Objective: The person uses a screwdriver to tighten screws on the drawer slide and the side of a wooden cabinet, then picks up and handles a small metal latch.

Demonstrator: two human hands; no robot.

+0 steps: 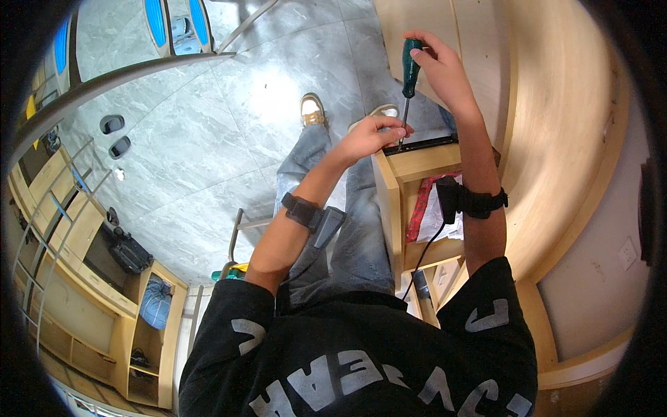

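My right hand (445,73) is wrapped round the dark green handle of a screwdriver (411,69), its shaft pointing down. The tip meets a black metal rail (434,142) along the side edge of a pale wooden drawer (390,201). My left hand (375,137) is closed, thumb and fingertips pinched together right beside the lower end of the shaft. Whatever sits between those fingertips is too small or hidden to make out. Inside the drawer lie white papers (451,226) and a red patterned item (420,212).
A wooden desk (549,174) curves along my right. A black strapped device (451,198) with a cable is on my right forearm, another (321,221) on my left. Grey tiled floor (208,125) holds dark slippers (114,132). Metal bed framing (104,87) stands at the far left.
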